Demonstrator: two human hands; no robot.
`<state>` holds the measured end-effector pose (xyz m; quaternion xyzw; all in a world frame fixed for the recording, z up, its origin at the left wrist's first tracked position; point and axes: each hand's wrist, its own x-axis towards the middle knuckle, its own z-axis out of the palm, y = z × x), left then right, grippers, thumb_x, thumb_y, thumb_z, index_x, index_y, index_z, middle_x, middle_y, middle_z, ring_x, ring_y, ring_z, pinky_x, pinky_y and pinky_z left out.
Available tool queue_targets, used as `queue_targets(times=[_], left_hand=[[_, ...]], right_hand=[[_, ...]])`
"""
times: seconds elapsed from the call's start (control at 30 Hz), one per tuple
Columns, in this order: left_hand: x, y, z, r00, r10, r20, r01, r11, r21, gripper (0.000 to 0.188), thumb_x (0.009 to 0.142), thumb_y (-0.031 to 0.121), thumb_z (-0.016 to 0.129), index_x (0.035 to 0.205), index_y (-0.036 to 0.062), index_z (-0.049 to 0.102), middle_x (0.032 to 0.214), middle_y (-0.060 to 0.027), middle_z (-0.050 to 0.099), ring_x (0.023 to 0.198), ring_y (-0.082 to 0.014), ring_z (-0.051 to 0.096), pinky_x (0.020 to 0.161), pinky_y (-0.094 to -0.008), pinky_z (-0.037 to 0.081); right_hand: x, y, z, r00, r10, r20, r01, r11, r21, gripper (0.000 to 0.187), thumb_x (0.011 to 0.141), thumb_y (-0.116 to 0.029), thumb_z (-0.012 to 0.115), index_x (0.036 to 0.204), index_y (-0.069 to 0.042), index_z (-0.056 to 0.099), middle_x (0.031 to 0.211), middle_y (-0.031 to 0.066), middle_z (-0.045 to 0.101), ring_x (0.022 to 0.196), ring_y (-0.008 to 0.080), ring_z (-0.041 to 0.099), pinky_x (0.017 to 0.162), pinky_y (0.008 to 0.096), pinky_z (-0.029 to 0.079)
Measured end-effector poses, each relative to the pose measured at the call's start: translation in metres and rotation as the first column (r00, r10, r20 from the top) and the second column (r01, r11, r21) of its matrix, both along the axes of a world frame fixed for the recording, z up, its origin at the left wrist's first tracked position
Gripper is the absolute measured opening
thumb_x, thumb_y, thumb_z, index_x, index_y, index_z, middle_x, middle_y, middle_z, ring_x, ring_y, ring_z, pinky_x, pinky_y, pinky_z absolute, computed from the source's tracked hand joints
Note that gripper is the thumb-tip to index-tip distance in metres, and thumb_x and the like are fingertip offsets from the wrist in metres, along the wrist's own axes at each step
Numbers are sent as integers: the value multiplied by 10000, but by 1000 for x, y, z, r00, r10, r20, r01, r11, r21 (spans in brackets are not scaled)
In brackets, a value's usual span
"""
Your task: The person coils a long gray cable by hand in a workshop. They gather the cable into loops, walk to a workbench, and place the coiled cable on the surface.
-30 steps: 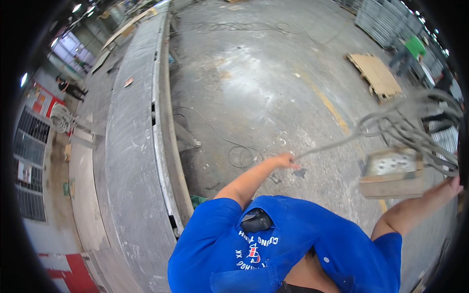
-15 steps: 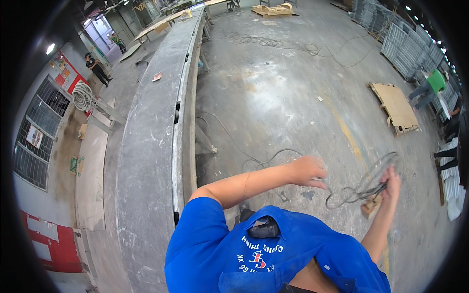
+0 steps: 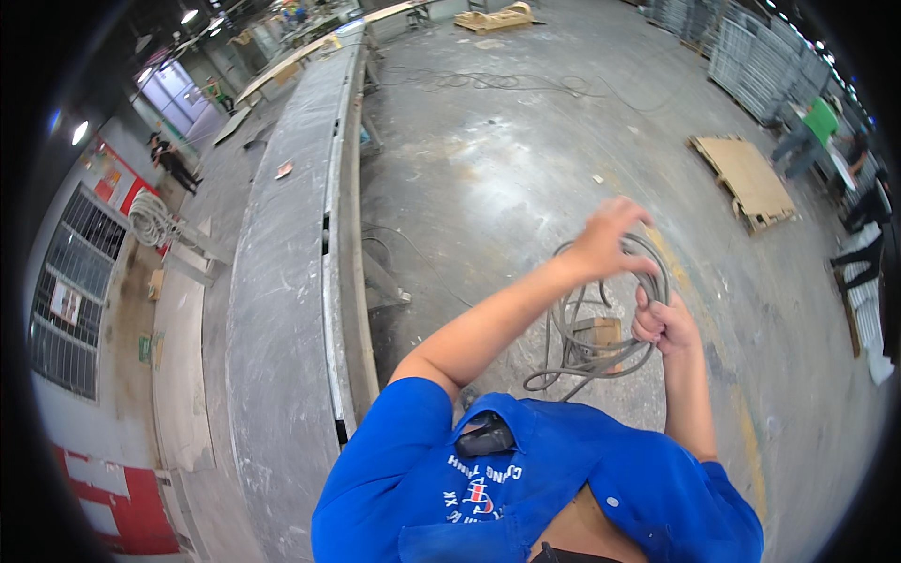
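A loosely looped grey cable hangs in front of me, its lower loops dangling unevenly. My right hand is closed around the right side of the coil. Beside the top of the loops, my left hand is raised with thumb and fingers apart in a curve, and it hides part of the cable there. Whether its fingers touch the cable I cannot tell. Behind the loops, a small brown wooden block shows on the floor.
A long grey workbench runs along my left. More cable lies across the floor farther off. To the right are a cardboard-topped pallet, stacked grey racks and a person in green. Another person stands far left.
My left hand has moved up and right to the top of the coil. My right hand has come left, bringing the cable loops between both hands. The whole view has shifted slightly.
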<state>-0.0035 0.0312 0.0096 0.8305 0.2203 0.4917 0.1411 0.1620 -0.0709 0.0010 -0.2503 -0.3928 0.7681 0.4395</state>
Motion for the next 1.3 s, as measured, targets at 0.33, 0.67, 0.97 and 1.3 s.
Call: queue_targets(times=[0.33, 0.67, 0.97, 1.3], left_hand=[[-83, 54, -190, 961, 12, -276, -237, 549, -801, 595, 909, 516, 268, 1223, 56, 478, 1272, -125, 462, 1208, -237, 387, 1011, -354, 268], [-66, -29, -287, 801, -552, -231, -67, 300, -952, 722, 829, 654, 295, 713, 36, 650, 788, -96, 629, 840, -212, 557, 857, -347, 385], [-44, -7, -108, 853, -233, -466, 24, 911, -412, 447, 710, 425, 665, 556, 36, 509, 598, -111, 514, 626, -295, 487, 597, -360, 393], [115, -39, 65, 867, -463, -184, 486, 867, 107, 369, 619, 368, 728, 704, 63, 539, 722, -78, 514, 759, -282, 483, 677, -358, 396]], right_hand=[[57, -25, 111, 927, 118, -356, 74, 872, 483, 242, 867, -259, 556, 851, -83, 390, 463, -79, 363, 356, 30, 340, 355, 222, 252], [219, -104, 163, 545, -446, -710, 811, 495, 313, 188, 871, -177, 534, 799, -68, 400, 544, -39, 293, 471, 67, 299, 573, 231, 311], [190, -61, 47, 170, -985, -33, 983, 167, 73, 198, 854, -275, 580, 788, -115, 483, 584, -55, 360, 498, 63, 335, 517, 216, 317], [87, -17, -16, 635, -771, 45, 757, 611, -232, 418, 831, -501, 518, 807, -84, 504, 548, -3, 440, 449, 101, 419, 423, 224, 352]])
